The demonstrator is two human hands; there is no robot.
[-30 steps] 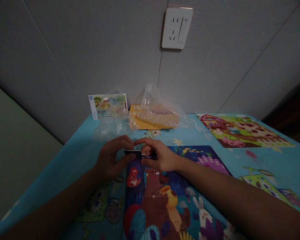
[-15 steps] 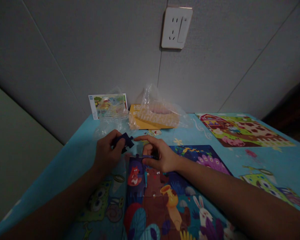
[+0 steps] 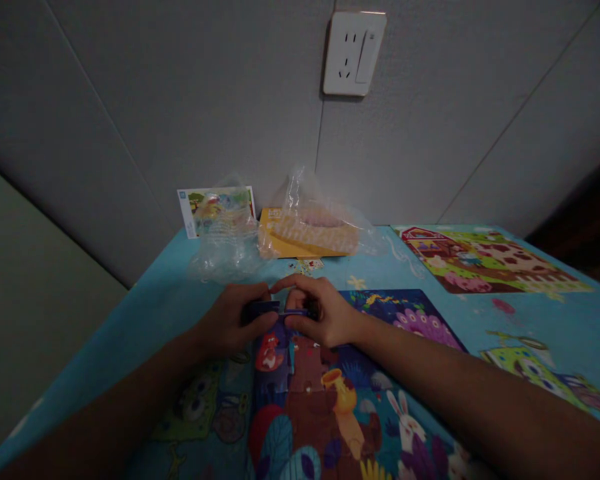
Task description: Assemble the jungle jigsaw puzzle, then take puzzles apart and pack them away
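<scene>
A colourful animal jigsaw puzzle (image 3: 345,393) lies in front of me on the blue cartoon tablecloth (image 3: 160,307). My left hand (image 3: 230,323) pinches a dark blue puzzle piece (image 3: 260,309) at the puzzle's top left corner. My right hand (image 3: 320,313) is closed beside it, fingers pinching the puzzle's upper edge, with its fingertips touching those of the left hand. What lies under the right fingers is hidden.
A second finished puzzle with a red barn (image 3: 485,260) lies at the right. Against the wall stand a picture card (image 3: 215,208), crumpled clear plastic bags (image 3: 230,247) and a yellow box (image 3: 305,237). A wall socket (image 3: 353,53) sits above.
The left hand lifted the dark piece away to the left half a second ago, then brought it back down against the puzzle's top edge, meeting the right hand again.
</scene>
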